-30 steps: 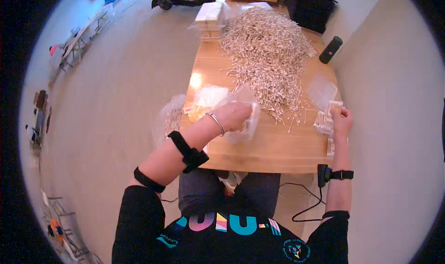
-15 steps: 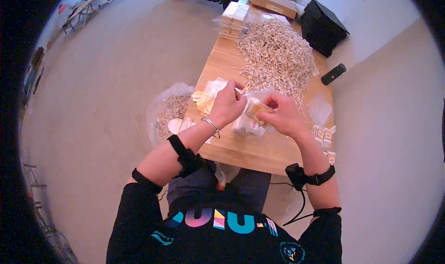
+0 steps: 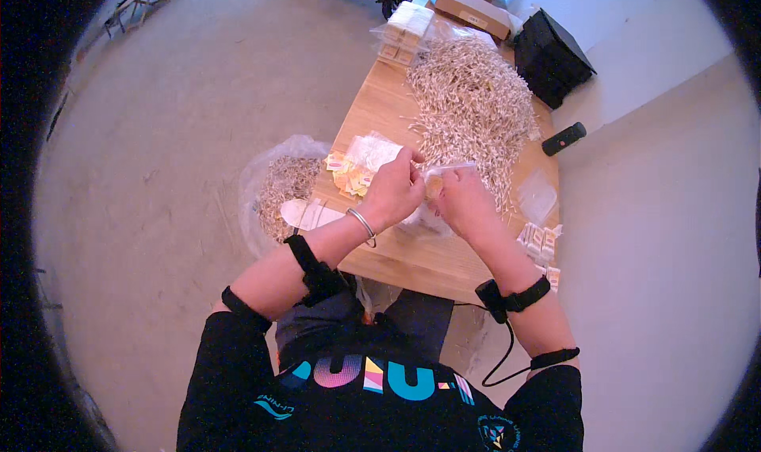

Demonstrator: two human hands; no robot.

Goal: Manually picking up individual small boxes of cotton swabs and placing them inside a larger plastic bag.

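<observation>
Over the near part of the table both my hands meet at a clear plastic bag (image 3: 452, 167). My left hand (image 3: 393, 190) is closed, thumb and fingers pinched at the bag's left edge. My right hand (image 3: 466, 201) closes round a small yellow-and-white packet (image 3: 434, 184), which sits in or against the bag; its fingers hide most of it. Beneath my hands lies more crumpled clear plastic (image 3: 418, 224), partly covered. Left of my left hand are a loose heap of yellow-and-white cards (image 3: 349, 176) and a stack of clear bags (image 3: 371, 150).
A big mound of small pale sticks (image 3: 472, 103) covers the table's far part. Wrapped packets (image 3: 408, 28) stand at the far left, small packets (image 3: 539, 239) at the right edge. A black cylinder (image 3: 564, 139) and black box (image 3: 551, 55) stand right. A bag of sticks (image 3: 287, 186) is left of the table.
My right hand has moved slightly left and turned over the packet, now hiding more of it. The two hands are closer together, and the view has shifted a little.
</observation>
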